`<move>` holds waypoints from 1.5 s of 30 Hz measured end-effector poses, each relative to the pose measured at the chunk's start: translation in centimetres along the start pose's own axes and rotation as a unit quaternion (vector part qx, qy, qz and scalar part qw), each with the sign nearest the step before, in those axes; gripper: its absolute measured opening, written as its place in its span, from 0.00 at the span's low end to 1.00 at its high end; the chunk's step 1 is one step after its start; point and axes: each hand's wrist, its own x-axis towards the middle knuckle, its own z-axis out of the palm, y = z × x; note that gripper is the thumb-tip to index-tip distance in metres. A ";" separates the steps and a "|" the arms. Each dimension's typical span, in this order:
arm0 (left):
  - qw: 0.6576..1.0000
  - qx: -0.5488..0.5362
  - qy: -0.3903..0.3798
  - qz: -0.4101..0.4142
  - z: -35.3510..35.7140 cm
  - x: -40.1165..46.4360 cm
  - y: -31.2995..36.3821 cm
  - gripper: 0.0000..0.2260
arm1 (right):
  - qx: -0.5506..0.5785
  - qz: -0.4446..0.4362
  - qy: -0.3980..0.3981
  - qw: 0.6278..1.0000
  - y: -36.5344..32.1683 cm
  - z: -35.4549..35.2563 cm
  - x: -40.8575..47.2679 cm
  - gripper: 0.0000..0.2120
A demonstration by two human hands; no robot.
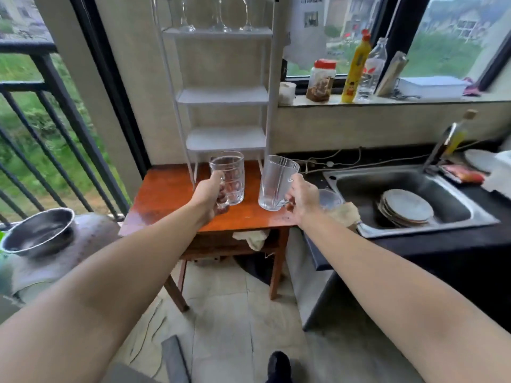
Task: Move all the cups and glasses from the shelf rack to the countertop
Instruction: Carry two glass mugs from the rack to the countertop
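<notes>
Mid-transfer, the left hand (208, 193) grips a dimpled clear glass mug (228, 176) and the right hand (302, 199) a ribbed clear glass mug (275, 186) by the handles, so next both swing toward three o'clock onto the dark countertop (442, 244).

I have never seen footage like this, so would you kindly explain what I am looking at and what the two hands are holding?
There is no machine here: a person wears a camera on the head, looking forward and down, so both bare arms reach into the picture. The left hand grips the handle of a dimpled glass mug; the right hand grips the handle of a ribbed glass mug. Both mugs are above a wooden table, on which a white shelf rack stands. Wine glasses remain on its top shelf; the lower shelves look bare. To the right is a dark countertop with a sink holding stacked plates.
</notes>
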 end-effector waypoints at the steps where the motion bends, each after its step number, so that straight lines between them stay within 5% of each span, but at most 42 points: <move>1: 1.000 0.005 -0.003 -0.009 0.4 -0.3 -0.8 0.17 | 0.005 0.008 0.011 1.000 0.5 -1.1 -0.6 0.16; 19: 0.935 0.131 -0.291 -0.156 28.7 -17.4 -19.2 0.19 | 0.028 0.036 0.326 0.944 4.6 -40.1 -18.7 0.17; 32: 0.805 0.281 -0.486 -0.194 49.6 -37.0 -32.1 0.18 | 0.029 0.062 0.529 0.846 8.3 -61.7 -33.8 0.17; 45: 0.661 0.357 -0.637 -0.172 71.7 -44.2 -36.1 0.17 | 0.103 0.067 0.702 0.701 4.0 -79.6 -34.6 0.20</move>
